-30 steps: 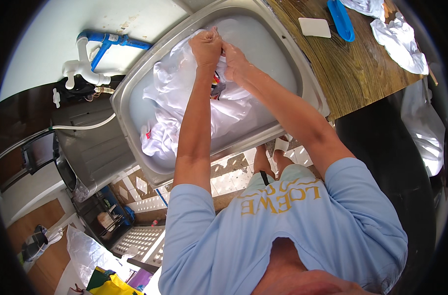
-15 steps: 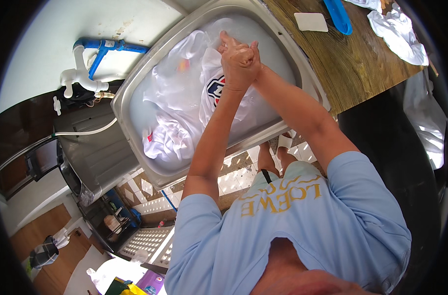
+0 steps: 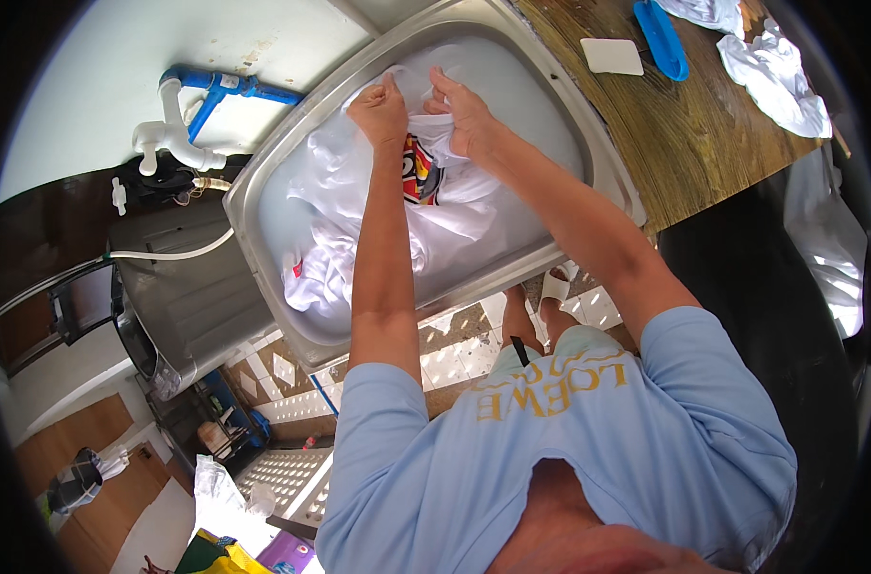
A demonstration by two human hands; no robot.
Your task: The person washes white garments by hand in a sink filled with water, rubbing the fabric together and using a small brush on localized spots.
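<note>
A metal sink basin (image 3: 615, 182) holds cloudy, soapy water and wet white laundry. Between my hands hangs a white garment with a red, yellow and black print (image 3: 422, 172), its lower folds in the water. My left hand (image 3: 382, 115) is closed on the cloth at the far side. The fingers of my right hand (image 3: 460, 113) are bent round another part of it, to the right of the print. More white cloth (image 3: 325, 263), with a small red tag, lies soaked at the basin's near left.
A wooden tabletop (image 3: 684, 143) at the right bears a white slab (image 3: 611, 56), a blue plastic tool (image 3: 661, 40) and crumpled white cloth (image 3: 778, 78). A white tap (image 3: 172, 139) on blue pipes juts from the left wall. A pale hose (image 3: 172, 253) runs beside the basin.
My hands were clasped together over the cloth; now they are apart, the left one further left. The garment is spread between them, and a different print faces up.
</note>
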